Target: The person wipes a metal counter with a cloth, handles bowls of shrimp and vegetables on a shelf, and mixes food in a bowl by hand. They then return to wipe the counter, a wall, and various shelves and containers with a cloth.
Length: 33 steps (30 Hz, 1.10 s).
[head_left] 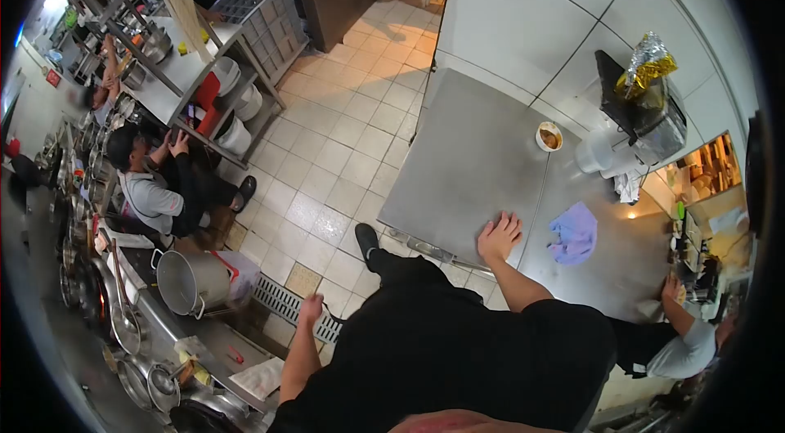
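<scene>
My right hand (500, 237) lies flat on the stainless steel counter (462, 155) near its front edge, fingers spread, holding nothing. To its right a crumpled purple cloth (573, 233) rests on the counter, apart from the hand. Farther back stands a small white bowl (549, 137) with some brown food in it. At my left side my left hand (310, 310) hangs in the air above the floor drain grate (286, 302). Its fingers look curled in, and I see nothing in them.
A large metal pot (193, 282) stands at the left, near ladles and pans. One person (155, 188) sits low by the steel shelf (200, 98); another (683, 343) works at the right. Clear plastic containers (594, 155) and a gold-and-silver foil packet (648, 67) are by the wall.
</scene>
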Motion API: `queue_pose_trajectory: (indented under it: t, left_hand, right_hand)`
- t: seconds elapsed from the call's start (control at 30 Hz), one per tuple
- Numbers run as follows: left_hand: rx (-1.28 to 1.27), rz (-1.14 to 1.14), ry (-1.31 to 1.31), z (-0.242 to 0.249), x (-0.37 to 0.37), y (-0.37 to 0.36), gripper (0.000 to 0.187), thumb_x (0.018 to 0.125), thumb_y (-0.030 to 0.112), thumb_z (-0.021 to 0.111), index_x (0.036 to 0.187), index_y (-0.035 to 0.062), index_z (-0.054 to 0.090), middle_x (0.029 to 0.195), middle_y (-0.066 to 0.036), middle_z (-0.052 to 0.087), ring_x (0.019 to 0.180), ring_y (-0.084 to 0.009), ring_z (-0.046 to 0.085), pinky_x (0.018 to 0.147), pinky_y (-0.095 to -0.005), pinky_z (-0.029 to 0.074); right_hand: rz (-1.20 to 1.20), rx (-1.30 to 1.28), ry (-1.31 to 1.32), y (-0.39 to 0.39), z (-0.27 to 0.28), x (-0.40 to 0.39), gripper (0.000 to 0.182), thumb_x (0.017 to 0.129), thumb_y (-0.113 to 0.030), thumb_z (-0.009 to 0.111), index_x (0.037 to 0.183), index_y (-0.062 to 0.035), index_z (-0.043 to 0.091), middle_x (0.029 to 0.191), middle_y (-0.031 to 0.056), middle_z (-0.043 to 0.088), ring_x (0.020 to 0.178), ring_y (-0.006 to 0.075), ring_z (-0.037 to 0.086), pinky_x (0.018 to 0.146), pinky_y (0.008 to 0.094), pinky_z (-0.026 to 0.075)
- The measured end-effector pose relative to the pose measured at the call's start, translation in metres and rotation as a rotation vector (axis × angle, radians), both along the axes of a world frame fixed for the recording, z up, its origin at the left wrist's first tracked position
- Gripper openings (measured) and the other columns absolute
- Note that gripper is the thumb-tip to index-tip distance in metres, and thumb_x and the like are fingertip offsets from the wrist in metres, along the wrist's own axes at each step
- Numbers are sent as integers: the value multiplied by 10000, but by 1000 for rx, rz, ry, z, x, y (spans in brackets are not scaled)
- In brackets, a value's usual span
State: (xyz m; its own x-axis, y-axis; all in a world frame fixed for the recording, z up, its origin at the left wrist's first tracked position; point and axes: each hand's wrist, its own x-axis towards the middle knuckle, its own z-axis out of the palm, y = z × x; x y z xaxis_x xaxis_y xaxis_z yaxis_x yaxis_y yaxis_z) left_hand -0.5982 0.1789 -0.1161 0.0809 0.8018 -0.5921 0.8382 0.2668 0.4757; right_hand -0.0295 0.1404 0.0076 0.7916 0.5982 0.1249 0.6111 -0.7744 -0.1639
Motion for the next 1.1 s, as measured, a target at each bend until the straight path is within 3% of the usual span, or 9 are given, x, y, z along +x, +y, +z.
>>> queue_pose_trajectory:
  t: [0.1,0.33,0.37,0.6,0.83,0.97,1.0,1.07,1.1]
  left_hand:
    - [-18,139,-187,12,32,62,396,957,388,561,1091,39,691,1001,-222,703,972,-361,675,835,-421,512]
    - [-150,-237,-16,17,12,172,410,950,380,530,1068,26,702,1071,-237,689,1041,-405,646,891,-435,510]
    - [-160,-257,56,-23,-8,188,415,943,375,527,1066,21,704,1061,-236,692,1024,-403,654,894,-434,511]
    - [25,-173,-86,20,11,271,391,921,408,552,958,78,760,965,-178,725,964,-323,691,860,-399,522]
    - [-44,-394,-80,46,48,268,336,907,375,580,966,100,764,953,-161,736,952,-320,695,847,-401,533]
    - [65,-316,-322,0,20,236,290,859,259,620,1083,107,726,946,-192,729,958,-328,694,858,-405,536]
    - [-3,-341,-200,-4,13,230,362,777,146,675,1137,112,694,920,-207,725,950,-339,694,853,-406,541]
    - [6,-407,-69,-3,-7,204,452,652,79,777,1097,108,701,887,-196,723,919,-333,699,811,-425,547]
    - [-208,-232,-172,-54,-33,192,459,653,129,796,1103,110,712,913,-182,729,900,-316,705,793,-439,555]
  right_hand:
    - [14,-11,-1,-2,3,2,561,936,-297,522,1420,-43,391,1513,227,302,1435,439,204,1142,604,162]
    - [52,1,-39,3,3,2,567,933,-288,539,1423,-44,389,1516,234,305,1428,450,217,1142,599,166]
    - [51,-2,-47,5,2,4,567,930,-287,541,1422,-47,392,1514,234,310,1427,449,221,1142,598,167]
    - [33,27,-41,7,8,1,557,914,-281,551,1411,-67,421,1495,229,346,1422,437,242,1150,582,171]
    - [-10,57,-51,3,0,-6,532,924,-302,548,1399,-86,446,1502,196,365,1429,413,259,1160,568,192]
    - [-195,79,-4,10,-18,-20,523,948,-318,514,1411,-89,436,1540,197,330,1450,407,235,1162,577,185]
    - [-256,-1,112,14,-18,-27,635,967,-385,461,1504,-74,327,1613,209,197,1498,410,121,1177,605,112]
    - [-313,-145,138,27,-34,-47,814,951,-503,445,1558,-23,192,1628,256,88,1510,441,14,1168,646,54]
    - [-286,-196,234,26,-27,-49,910,927,-577,444,1567,-15,123,1631,261,22,1503,453,-48,1164,651,14]
